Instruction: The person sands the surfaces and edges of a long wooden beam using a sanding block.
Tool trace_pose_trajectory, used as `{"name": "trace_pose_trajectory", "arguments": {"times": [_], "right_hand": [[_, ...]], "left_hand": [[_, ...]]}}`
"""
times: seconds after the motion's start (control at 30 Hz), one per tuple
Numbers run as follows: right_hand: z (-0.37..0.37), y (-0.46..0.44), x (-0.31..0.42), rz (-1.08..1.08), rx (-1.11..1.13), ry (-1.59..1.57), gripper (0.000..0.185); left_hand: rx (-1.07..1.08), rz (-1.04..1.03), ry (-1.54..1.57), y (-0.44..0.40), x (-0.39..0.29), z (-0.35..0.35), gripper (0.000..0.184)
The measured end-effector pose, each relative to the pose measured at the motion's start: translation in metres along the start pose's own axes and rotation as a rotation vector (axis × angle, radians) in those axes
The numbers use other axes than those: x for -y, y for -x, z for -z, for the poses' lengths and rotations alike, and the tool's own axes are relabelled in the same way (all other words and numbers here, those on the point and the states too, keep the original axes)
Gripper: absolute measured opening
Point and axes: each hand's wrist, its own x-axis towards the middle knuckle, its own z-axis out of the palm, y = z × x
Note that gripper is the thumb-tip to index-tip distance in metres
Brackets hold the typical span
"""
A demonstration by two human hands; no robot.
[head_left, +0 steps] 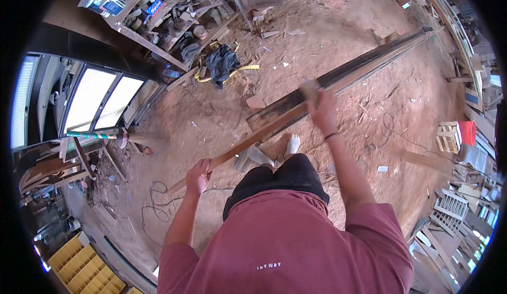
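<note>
A long, narrow reddish-brown board (259,133) runs from lower left to upper right before me. My left hand (198,176) is closed around its lower left part. My right hand (322,113) is further up the board, closed on a small brownish block (310,89), blurred by motion, at the board's edge. Beside and partly under the board lies a wide dark plank (346,73) with a worn, blackened face. My bare feet show below, one of them (293,144) close to the board.
A cluttered wooden shelf (153,43) stands at upper left, with a black plastic bag (222,63) near it. A broom (142,140) is at left. A red bucket (467,133) and a wooden crate (448,137) stand at right. A thin cable (158,209) lies on the dirt floor.
</note>
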Motion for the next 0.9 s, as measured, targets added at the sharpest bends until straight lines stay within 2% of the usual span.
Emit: {"name": "trace_pose_trajectory", "arguments": {"times": [0.07, 0.17, 0.2, 0.27, 0.3, 0.33, 0.37, 0.4, 0.47, 0.57, 0.63, 0.7, 0.73, 0.8, 0.9], "right_hand": [[0.011, -0.028, -0.052, -0.074, -0.058, 0.066, 0.057], [0.011, -0.020, -0.055, -0.164, -0.146, 0.106, 0.061], [0.005, -0.009, -0.043, -0.096, -0.143, 0.085, 0.062], [-0.020, 0.028, -0.002, 0.083, -0.156, 0.031, 0.061], [-0.023, 0.048, 0.043, 0.076, -0.114, -0.141, 0.058], [-0.024, 0.071, 0.088, 0.028, 0.145, -0.202, 0.056], [-0.045, 0.097, 0.121, 0.024, 0.521, -0.212, 0.057], [-0.015, 0.119, 0.169, 0.211, 0.312, -0.254, 0.062], [-0.024, 0.159, 0.219, 0.341, 0.327, -0.380, 0.071], [-0.021, 0.155, 0.223, 0.291, 0.409, -0.532, 0.069], [-0.013, 0.125, 0.181, 0.242, 0.408, -0.405, 0.063], [-0.021, 0.093, 0.113, 0.037, 0.212, -0.351, 0.060], [-0.008, 0.068, 0.081, 0.019, 0.035, -0.255, 0.059], [0.000, 0.032, 0.017, -0.125, -0.041, -0.067, 0.062], [0.003, 0.019, 0.004, -0.210, -0.083, 0.041, 0.065]], "left_hand": [[0.015, -0.008, -0.010, 0.000, -0.002, -0.001, 0.056], [0.014, -0.022, -0.039, -0.001, -0.001, 0.002, 0.060], [0.016, -0.026, -0.047, 0.001, 0.001, 0.001, 0.061], [0.019, -0.027, -0.054, 0.001, 0.003, -0.003, 0.062], [0.029, -0.020, -0.051, 0.001, 0.003, -0.003, 0.062], [0.038, -0.015, -0.047, 0.000, 0.002, -0.003, 0.062], [0.040, -0.016, -0.047, -0.002, 0.001, -0.003, 0.062], [0.010, -0.026, -0.040, -0.005, 0.000, -0.001, 0.060], [-0.008, -0.032, -0.042, 0.001, -0.002, 0.000, 0.057], [0.006, -0.022, -0.017, 0.000, -0.003, 0.004, 0.058], [0.009, -0.032, -0.016, -0.003, -0.005, 0.008, 0.059], [-0.011, -0.043, -0.021, -0.004, -0.007, 0.005, 0.059], [-0.026, -0.048, -0.029, -0.002, -0.007, 0.005, 0.060], [-0.010, -0.041, -0.028, -0.002, -0.009, 0.008, 0.059], [0.004, -0.028, -0.020, -0.004, -0.011, 0.010, 0.056]]}}
